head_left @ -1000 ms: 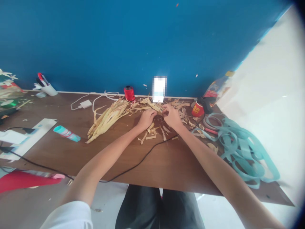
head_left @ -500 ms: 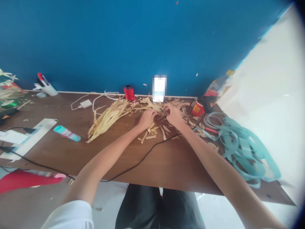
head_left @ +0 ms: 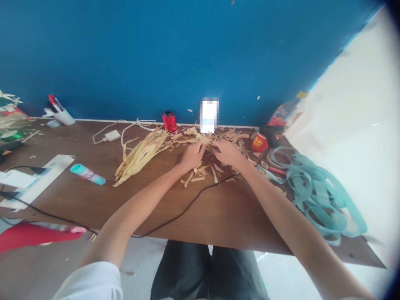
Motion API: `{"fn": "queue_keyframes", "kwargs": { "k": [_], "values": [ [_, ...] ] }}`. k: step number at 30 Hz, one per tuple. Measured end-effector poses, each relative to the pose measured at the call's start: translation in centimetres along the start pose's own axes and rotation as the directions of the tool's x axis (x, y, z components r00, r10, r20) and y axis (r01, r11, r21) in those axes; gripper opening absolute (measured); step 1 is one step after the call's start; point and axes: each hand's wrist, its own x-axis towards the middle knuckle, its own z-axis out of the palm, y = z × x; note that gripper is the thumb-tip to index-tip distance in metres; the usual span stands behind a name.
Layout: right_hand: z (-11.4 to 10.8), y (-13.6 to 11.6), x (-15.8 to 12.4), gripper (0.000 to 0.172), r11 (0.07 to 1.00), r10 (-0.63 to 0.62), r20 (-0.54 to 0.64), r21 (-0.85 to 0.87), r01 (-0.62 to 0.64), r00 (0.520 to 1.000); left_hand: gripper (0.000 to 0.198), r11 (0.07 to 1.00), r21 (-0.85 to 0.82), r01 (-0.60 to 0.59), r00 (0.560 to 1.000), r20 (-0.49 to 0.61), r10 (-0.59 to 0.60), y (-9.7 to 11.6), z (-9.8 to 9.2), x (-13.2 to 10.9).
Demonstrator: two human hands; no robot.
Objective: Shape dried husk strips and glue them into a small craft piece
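Note:
Both hands meet over a pile of dry, pale scraps that look like corn husk (head_left: 203,171), at the back middle of the desk. My left hand (head_left: 192,156) is closed, its fingertips pinching a pale husk strip (head_left: 204,138). Close on its right, my right hand (head_left: 227,152) is also closed, fingers curled in at the same strip; the exact grip is hidden behind the knuckles. A larger bundle of yellowish husks (head_left: 142,157) lies left of my left hand, apart from it.
Behind the hands, a bright phone (head_left: 208,116) leans on the blue wall, near a red roll (head_left: 169,121). A red paper cup (head_left: 260,142) and a heap of teal ribbon (head_left: 308,183) lie right. A black cable (head_left: 187,206) crosses the desk. Leftward are a teal tube (head_left: 88,174) and power strip (head_left: 40,183).
My right hand has shifted slightly left and down, closer to my left hand, and its fingers have curled in more. My left hand stays nearly in place.

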Motion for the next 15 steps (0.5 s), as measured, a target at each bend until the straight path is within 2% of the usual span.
{"fn": "queue_keyframes", "kwargs": {
  "k": [3, 6, 10, 15],
  "values": [
    [-0.7, -0.2, 0.0, 0.024, 0.999, -0.024, 0.018, 0.029, 0.024, 1.0, 0.021, 0.999, 0.034, 0.035, 0.999, -0.006, -0.035, 0.0, 0.1, -0.1],
    [-0.7, -0.5, 0.0, 0.03, 0.999, 0.005, -0.006, 0.047, -0.004, 1.0, 0.017, 0.998, 0.06, 0.033, 0.999, -0.009, -0.033, 0.2, 0.2, -0.2],
    [0.0, -0.6, 0.0, 0.026, 0.993, 0.063, -0.026, 0.105, -0.06, 0.998, 0.021, 0.998, 0.065, -0.004, 1.0, 0.0, 0.004, 0.4, 0.0, -0.2],
    [0.1, -0.4, 0.1, 0.023, 0.973, 0.064, -0.053, 0.227, -0.05, 0.997, 0.022, 0.998, -0.044, -0.046, 0.999, -0.013, 0.046, 0.4, -0.3, 0.0]
  ]
}}
